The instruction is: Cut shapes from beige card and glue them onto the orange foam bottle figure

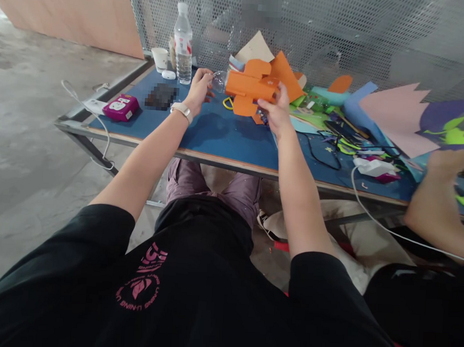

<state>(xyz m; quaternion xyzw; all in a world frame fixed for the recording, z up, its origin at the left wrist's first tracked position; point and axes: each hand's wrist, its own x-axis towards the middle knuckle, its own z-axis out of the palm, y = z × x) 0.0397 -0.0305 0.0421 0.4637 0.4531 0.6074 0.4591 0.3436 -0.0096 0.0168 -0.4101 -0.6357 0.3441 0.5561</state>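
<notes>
A clear plastic bottle wrapped in orange paper lies sideways in the air above the blue table, between my two hands. Rounded orange paper flaps stick out from its upper and lower sides. My left hand, with a light-banded watch on the wrist, is closed at the bottle's bare neck end. At the other end, my right hand grips the orange-wrapped base, thumb in front. Yellow scissor handles show on the table just beneath the bottle.
On the left stand a water bottle, a paper cup and a purple box. Coloured paper, cords and a white charger crowd the right. Another person's arm rests there. A mesh panel borders the back.
</notes>
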